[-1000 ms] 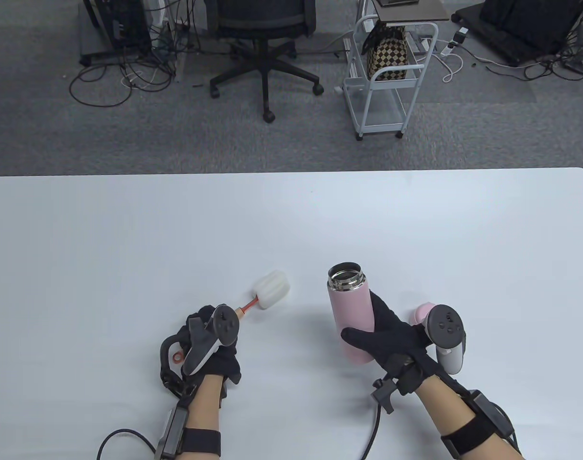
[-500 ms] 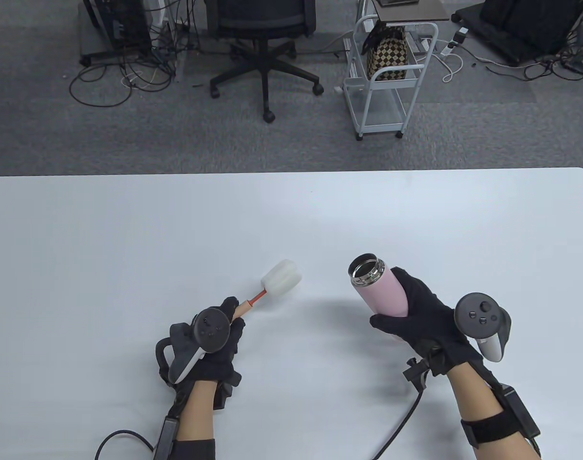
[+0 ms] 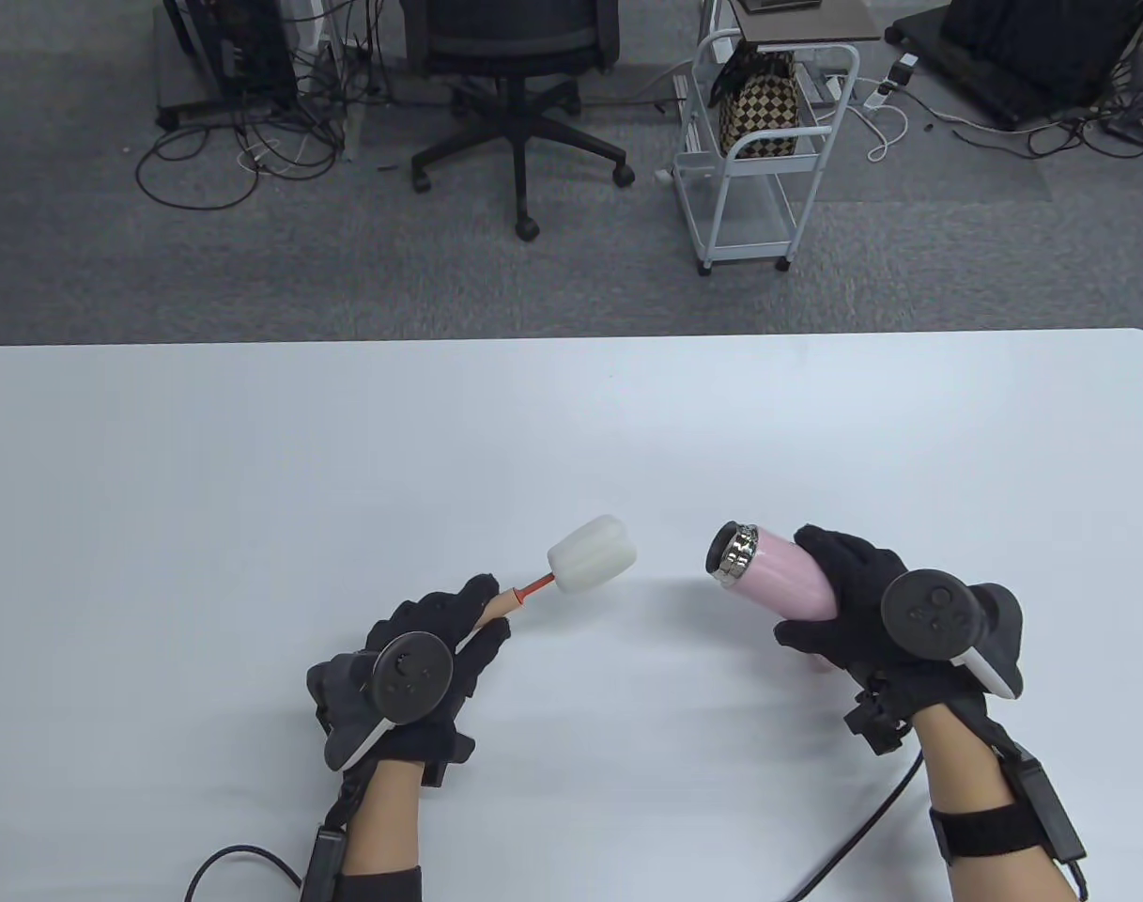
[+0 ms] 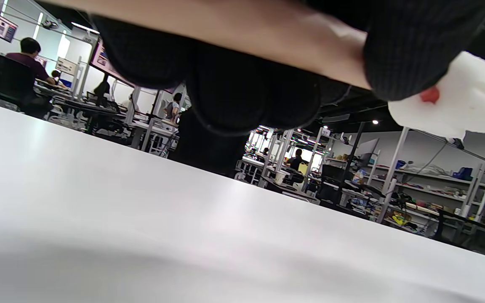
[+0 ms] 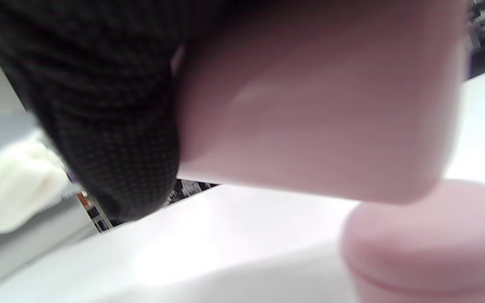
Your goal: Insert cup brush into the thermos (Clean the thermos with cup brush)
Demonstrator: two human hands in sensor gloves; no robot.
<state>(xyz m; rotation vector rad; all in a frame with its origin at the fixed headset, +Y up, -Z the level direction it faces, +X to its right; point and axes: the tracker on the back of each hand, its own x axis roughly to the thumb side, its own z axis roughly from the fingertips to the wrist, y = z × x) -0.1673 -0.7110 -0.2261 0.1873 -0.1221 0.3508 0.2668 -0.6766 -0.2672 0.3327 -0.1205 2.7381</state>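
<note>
My right hand [image 3: 862, 601] grips a pink thermos [image 3: 782, 573] and holds it above the table, tilted almost level, its open steel mouth [image 3: 729, 550] facing left. My left hand [image 3: 458, 620] grips the wooden handle of a cup brush; its white sponge head [image 3: 592, 553] points right toward the mouth, a short gap away. In the left wrist view the sponge head [image 4: 457, 105] shows past my gloved fingers [image 4: 411, 50]. In the right wrist view the thermos body [image 5: 310, 113] fills the frame and the sponge head [image 5: 11, 189] shows at left.
The pink thermos lid [image 5: 427, 240] lies on the white table [image 3: 252, 470] under my right hand, mostly hidden in the table view. An office chair [image 3: 515, 85] and a white cart [image 3: 768, 141] stand on the floor beyond the far edge.
My right hand has lifted the thermos off the table and tipped it from upright to nearly level, mouth to the left. My left hand has raised the brush and moved it right toward the mouth.
</note>
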